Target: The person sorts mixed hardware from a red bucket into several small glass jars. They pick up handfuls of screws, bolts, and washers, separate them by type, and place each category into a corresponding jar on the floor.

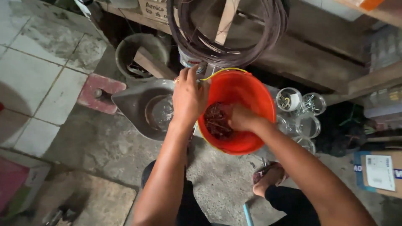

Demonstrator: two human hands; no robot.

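You crouch on a rough concrete floor (pixel 104 146) beside white tiles (pixel 37 71).
Your left hand (pixel 189 97) grips the orange bucket (pixel 247 90) rim; your right hand (pixel 240 117) closes among rusty nails (pixel 215 121) inside, under wire coils (pixel 228 31).

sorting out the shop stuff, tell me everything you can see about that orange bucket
The orange bucket looks like smooth plastic, round, with a thin yellow wire handle lying along its far rim. It stands tilted toward the camera on the concrete floor, below coiled wire. A heap of dark, rusty-looking nails lies inside. The left hand grips its left rim; the right hand reaches inside onto the nails. Clear round containers sit just to its right.
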